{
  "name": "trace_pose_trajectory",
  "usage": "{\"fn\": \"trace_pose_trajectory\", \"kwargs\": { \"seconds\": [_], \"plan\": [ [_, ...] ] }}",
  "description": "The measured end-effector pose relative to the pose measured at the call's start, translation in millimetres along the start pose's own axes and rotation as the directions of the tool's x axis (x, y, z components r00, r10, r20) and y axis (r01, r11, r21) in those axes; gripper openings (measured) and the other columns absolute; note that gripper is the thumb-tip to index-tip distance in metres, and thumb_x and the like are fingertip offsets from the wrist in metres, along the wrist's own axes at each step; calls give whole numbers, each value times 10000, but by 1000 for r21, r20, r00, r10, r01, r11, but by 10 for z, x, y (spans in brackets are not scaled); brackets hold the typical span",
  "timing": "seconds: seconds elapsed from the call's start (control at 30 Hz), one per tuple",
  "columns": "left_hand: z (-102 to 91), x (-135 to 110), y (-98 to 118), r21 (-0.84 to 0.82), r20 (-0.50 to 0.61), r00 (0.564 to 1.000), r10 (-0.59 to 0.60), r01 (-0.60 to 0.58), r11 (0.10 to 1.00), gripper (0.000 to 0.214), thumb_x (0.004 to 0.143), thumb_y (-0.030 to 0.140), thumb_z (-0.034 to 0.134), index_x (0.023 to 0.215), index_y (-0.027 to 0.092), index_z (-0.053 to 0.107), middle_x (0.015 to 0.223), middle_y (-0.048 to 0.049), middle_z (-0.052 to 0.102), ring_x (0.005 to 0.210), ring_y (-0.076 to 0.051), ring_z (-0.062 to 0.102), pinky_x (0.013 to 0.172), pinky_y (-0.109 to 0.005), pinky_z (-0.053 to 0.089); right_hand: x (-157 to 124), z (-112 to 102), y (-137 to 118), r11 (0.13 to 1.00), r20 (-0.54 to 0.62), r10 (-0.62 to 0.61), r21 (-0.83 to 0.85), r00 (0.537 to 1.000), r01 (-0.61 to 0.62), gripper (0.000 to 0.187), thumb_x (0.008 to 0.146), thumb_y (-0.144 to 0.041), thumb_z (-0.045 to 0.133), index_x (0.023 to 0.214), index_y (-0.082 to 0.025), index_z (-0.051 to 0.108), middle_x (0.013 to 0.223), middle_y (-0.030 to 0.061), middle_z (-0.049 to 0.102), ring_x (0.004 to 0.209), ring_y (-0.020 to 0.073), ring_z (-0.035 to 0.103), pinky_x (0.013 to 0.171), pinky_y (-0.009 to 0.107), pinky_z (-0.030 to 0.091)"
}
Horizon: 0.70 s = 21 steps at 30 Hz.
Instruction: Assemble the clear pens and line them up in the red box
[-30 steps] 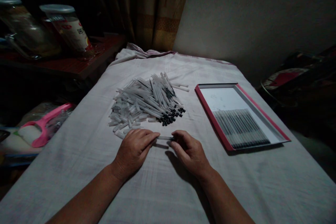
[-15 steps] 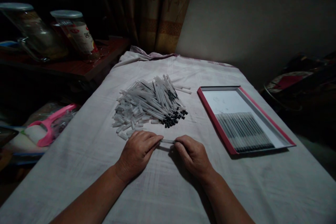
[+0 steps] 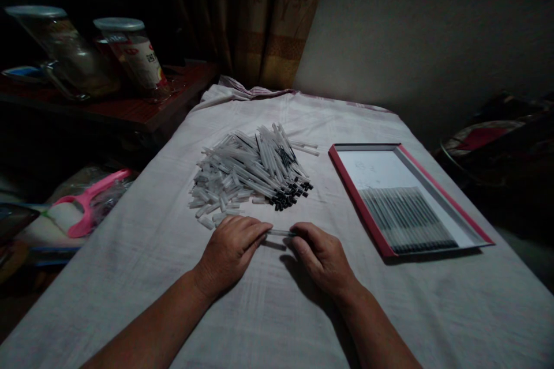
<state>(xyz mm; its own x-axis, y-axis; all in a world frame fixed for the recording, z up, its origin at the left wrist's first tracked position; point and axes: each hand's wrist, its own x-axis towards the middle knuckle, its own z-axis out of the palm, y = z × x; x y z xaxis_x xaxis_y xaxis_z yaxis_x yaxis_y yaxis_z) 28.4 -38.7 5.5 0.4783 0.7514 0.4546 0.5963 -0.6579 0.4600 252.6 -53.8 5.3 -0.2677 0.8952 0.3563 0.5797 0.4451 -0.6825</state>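
Patterned curtain (image 3: 281, 40) and grey wall (image 3: 411, 29) back a worktop (image 3: 259, 317) spread with pale checked cloth. From the head view, your 2 hands meet near its middle. Your left hand (image 3: 231, 251) grips the left end of a slim clear tube (image 3: 280, 233); your right hand (image 3: 324, 256) is narrow, thumb and fingers around the tube's right end. The tube lies level between them, just nearer to you than a loose heap (image 3: 242, 167) of clear tubes, many with black ends, and short clear pieces. To your right sits a shallow red-sided box (image 3: 362, 204), with tubes (image 3: 407, 219) lined up side by side inside. At far left, 2 lidded containers stand on a dark red stand (image 3: 125, 108), above a pink handle (image 3: 89, 202).
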Motion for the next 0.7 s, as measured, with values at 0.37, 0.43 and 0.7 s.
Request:
{"fn": "trace_pose_trajectory", "kwargs": {
  "seconds": [0.37, 0.43, 0.7],
  "plan": [
    [12, -3, 22, -77, -3, 1000, -20, 19, 997, 200, 970, 218, 531, 1126, 206, 656, 969, -57, 742, 879, -192, 681, 772, -342, 495, -10, -24, -5, 1000, 55, 20, -8, 998, -20, 189, 952, -247, 479, 850, -188, 627, 720, 17, 660, 630, 134, 616, 594, 221, 448],
    [7, -1, 24, -96, -4, 1000, -31, 31, 995, 201, 973, 220, 527, 1124, 207, 659, 969, -54, 746, 881, -187, 687, 777, -338, 502, -7, -30, -17, 1000, 51, 16, 14, 999, -17, 146, 938, -239, 499, 921, -184, 632, 780, 29, 683, 676, 141, 636, 629, 225, 465],
    [-13, 3, 26, -55, -46, 998, 44, -47, 997, 208, 962, 200, 539, 1126, 201, 666, 962, -70, 756, 862, -193, 701, 743, -338, 510, 24, -38, -41, 1000, 66, 27, 13, 997, -28, 393, 970, -274, 428, 589, -203, 491, 525, -32, 493, 476, 105, 479, 487, 222, 355]
  ]
}}
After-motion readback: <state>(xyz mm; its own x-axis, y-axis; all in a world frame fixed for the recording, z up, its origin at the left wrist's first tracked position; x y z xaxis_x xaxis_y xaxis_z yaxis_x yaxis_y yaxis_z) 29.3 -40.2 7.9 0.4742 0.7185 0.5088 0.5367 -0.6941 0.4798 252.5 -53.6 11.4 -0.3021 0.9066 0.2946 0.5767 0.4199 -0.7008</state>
